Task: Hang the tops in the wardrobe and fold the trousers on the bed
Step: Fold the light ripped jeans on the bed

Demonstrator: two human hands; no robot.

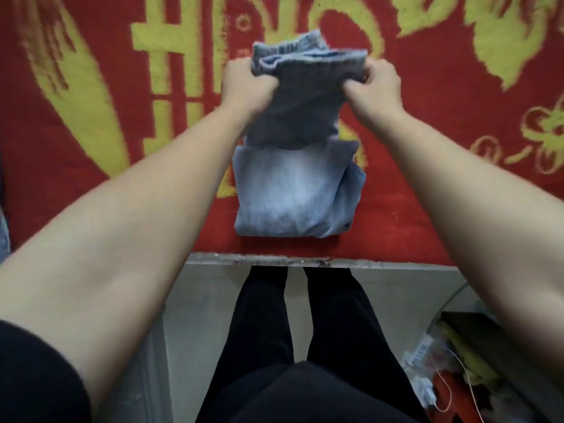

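Faded blue jeans (293, 190) lie partly folded on the bed's red and yellow blanket (442, 190), close to its near edge. The lower part rests flat in a thick rectangle. The upper part is lifted off the blanket. My left hand (244, 83) grips its left side and my right hand (375, 82) grips its right side, both with curled fingers. The raised end shows several stacked denim layers between my hands.
The bed's grey edge (274, 261) runs across below the jeans. I stand against it in black trousers (305, 331). A cluttered box with cables and packets (451, 370) sits on the floor at lower right. A bit of denim (3, 233) shows at the far left.
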